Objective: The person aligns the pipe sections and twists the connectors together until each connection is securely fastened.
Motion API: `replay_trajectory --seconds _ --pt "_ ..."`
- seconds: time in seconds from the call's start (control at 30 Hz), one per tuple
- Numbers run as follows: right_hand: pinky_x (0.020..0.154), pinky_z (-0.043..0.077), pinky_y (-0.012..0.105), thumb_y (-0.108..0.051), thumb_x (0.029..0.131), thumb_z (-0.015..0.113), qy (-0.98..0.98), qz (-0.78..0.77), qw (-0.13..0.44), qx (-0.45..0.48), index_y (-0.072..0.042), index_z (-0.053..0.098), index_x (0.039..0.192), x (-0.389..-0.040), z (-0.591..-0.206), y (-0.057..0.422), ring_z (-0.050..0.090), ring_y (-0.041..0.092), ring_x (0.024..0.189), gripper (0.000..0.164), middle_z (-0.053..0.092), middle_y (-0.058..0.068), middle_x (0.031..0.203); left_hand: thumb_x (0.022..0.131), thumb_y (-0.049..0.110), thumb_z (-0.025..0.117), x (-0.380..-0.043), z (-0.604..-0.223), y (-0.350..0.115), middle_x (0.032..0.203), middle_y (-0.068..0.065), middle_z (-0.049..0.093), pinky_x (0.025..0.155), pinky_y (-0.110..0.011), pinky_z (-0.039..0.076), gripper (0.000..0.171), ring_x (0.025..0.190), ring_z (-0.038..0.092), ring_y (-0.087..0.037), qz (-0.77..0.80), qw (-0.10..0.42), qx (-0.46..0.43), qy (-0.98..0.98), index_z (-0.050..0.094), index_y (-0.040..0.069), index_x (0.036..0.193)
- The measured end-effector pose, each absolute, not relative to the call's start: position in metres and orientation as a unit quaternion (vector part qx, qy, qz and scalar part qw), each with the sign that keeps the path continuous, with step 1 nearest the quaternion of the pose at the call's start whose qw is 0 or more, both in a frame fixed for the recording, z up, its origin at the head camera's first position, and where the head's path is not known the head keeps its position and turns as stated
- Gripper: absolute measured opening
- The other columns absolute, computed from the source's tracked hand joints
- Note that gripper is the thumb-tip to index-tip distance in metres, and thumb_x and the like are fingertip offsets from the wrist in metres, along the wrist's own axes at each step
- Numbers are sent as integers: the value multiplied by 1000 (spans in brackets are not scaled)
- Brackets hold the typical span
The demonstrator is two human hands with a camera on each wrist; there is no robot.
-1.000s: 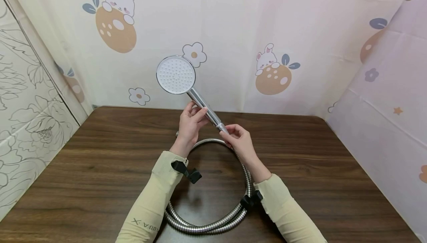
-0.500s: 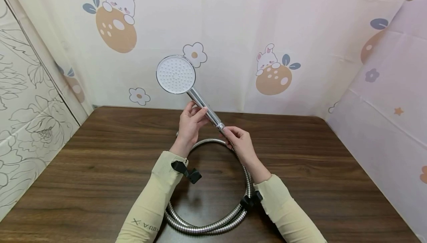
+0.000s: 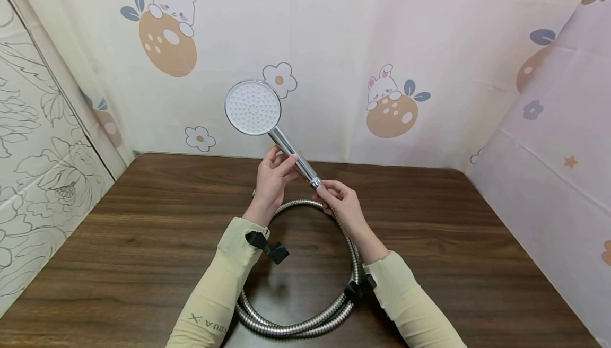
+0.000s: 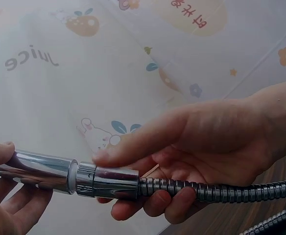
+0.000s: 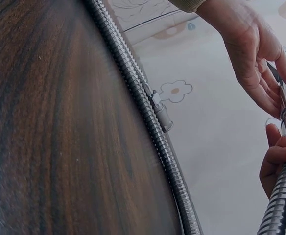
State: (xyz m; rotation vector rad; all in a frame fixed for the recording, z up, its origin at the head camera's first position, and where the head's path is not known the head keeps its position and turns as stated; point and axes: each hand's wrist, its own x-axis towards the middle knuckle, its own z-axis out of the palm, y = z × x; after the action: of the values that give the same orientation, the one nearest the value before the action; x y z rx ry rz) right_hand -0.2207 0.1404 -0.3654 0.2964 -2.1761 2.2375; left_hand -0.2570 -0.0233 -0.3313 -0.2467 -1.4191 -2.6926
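"What did your screens give you, from the outside in?"

"A pale patterned curtain (image 3: 324, 29) covered the far and right sides. In front of it spread a brown wood-grain table (image 3: 477, 258)."

"And on that?"

"A ribbed metal hose (image 3: 286, 330), looped at the near middle, with one length rising to the right. My right wrist view also caught a small metal end piece (image 5: 161, 117) just beside a run of it."

"Where was the showerhead (image 3: 253, 108)?"

"Up in the air, clear of the table, its round white face at the far left. Its long axis slanted down toward the near right, along the chrome handle (image 3: 286, 144)."

"The hands?"

"I had the left hand (image 3: 273, 178) holding the handle partway along. The right hand (image 3: 345, 205) pinched the hose's fitting (image 4: 116, 182), other fingers curled under the hose."

"So what did it turn on?"

"That joint. The fitting sat off the handle's near right end, roughly in line with it, and the right hand was nearer. A thin pale ring (image 4: 73, 177) showed between the two; whether any thread had caught, I couldn't tell."
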Motion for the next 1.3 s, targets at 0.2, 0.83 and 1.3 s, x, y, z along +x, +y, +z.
replay_trajectory --seconds 0.2,0.83,1.3 --pt "53 40 19 -7 84 63 -702 705 1 95 -1 45 106 -219 -365 141 49 4 60 29 66 -8 77 87 -4 54 -258 -332 -23 89 -3 59 64 -25 51 31 70 61 -9 -881 46 -78 -465 49 4 117" --pt "50 41 19 -14 89 59 -694 714 44 87 7 58 98 -223 -369 140 49 9 56 22 52 8 68 87 -3 54 -257 -332 -24 88 -2 59 63 -25 51 28 70 59 -9 -881 46 -85 -464 51 7 113" --pt "48 41 18 -18 94 50 -679 726 19 104 -2 52 103 -222 -368 141 51 7 55 19 64 -5 71 87 -4 54 -257 -332 -23 88 -3 60 64 -25 51 29 70 60 -10 -882 48 -85 -461 51 7 114"
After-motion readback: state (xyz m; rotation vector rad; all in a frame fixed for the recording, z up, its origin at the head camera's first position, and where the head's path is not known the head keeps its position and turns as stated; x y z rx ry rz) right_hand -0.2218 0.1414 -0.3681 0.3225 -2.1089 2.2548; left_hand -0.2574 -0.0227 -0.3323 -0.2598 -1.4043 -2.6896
